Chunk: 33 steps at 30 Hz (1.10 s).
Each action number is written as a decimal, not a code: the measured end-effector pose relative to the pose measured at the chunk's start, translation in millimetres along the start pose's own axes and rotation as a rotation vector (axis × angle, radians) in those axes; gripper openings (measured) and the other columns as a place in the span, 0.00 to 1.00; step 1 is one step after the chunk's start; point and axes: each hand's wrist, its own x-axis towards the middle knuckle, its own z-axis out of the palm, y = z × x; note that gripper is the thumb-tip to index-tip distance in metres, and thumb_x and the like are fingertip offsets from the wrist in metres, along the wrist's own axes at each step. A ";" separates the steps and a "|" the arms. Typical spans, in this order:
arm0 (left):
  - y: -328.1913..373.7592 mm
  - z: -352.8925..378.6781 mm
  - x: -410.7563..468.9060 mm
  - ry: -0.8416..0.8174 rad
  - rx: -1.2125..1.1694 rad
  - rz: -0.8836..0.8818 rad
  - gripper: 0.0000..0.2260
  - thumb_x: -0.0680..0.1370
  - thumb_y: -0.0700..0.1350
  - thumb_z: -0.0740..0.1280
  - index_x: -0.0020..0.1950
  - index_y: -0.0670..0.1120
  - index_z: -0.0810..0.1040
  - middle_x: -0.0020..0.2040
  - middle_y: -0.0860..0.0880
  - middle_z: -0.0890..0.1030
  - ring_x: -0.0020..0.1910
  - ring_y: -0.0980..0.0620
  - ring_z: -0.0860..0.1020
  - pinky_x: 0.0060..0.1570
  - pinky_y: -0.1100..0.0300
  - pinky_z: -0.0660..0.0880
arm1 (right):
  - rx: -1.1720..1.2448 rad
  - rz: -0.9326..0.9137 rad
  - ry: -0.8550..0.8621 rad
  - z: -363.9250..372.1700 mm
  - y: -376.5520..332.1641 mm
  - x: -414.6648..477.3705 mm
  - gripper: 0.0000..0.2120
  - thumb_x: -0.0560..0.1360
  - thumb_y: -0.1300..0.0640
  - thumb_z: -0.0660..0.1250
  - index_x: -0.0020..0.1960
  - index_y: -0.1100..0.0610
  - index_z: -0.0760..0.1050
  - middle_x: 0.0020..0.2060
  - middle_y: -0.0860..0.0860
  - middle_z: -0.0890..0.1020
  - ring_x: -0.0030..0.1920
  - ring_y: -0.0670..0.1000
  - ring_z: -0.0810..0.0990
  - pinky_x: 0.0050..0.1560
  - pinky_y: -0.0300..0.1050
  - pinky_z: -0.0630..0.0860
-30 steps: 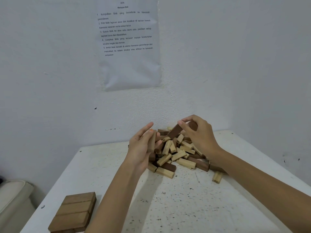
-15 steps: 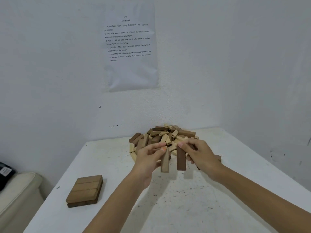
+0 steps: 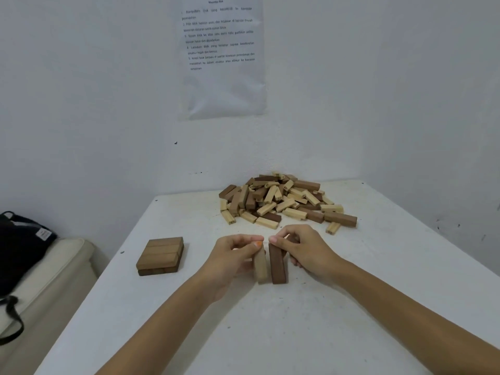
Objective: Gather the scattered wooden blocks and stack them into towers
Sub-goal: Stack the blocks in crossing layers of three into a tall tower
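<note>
A person's two hands work on a white surface (image 3: 270, 334), seen from above. A second ago both hands were reaching into the pile (image 3: 284, 204) of light and dark wooden blocks at the far end. Now they have drawn back to the near middle of the surface, each carrying one block.

The left hand (image 3: 232, 259) pinches the top of a light block (image 3: 260, 269) with its fingers (image 3: 247, 238) curled. The right hand (image 3: 308, 253) grips a dark block (image 3: 278, 266) the same way. Both blocks stand upright, side by side and almost touching. Their lower ends are at or just above the surface; which is unclear.

This looks like the first pieces of a new tower being set down, apart from the pile. A low stack (image 3: 159, 255) of flat blocks already sits to the left. Most blocks remain in the pile, so the task is at an early stage.
</note>
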 end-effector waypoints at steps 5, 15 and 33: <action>-7.6 -6.6 -5.9 0.029 0.099 -0.001 0.06 0.77 0.42 0.68 0.52 0.47 0.83 0.51 0.46 0.83 0.46 0.52 0.82 0.51 0.59 0.77 | -0.155 -0.031 0.012 7.3 -3.4 -3.7 0.12 0.77 0.49 0.68 0.43 0.58 0.80 0.23 0.43 0.74 0.26 0.40 0.72 0.34 0.39 0.67; -17.8 0.3 -4.9 0.150 0.335 0.151 0.07 0.78 0.44 0.68 0.54 0.47 0.83 0.49 0.51 0.82 0.45 0.59 0.76 0.37 0.76 0.69 | 0.066 0.281 0.073 -3.9 -6.7 -7.1 0.16 0.77 0.65 0.53 0.49 0.56 0.80 0.38 0.53 0.76 0.36 0.50 0.74 0.37 0.41 0.72; -9.0 -40.6 3.5 -0.470 0.779 0.155 0.35 0.69 0.55 0.76 0.73 0.60 0.64 0.66 0.63 0.67 0.64 0.65 0.67 0.61 0.67 0.67 | -0.265 0.121 -0.126 -29.0 -3.4 -14.0 0.13 0.71 0.51 0.74 0.55 0.50 0.81 0.46 0.46 0.81 0.42 0.42 0.80 0.40 0.32 0.74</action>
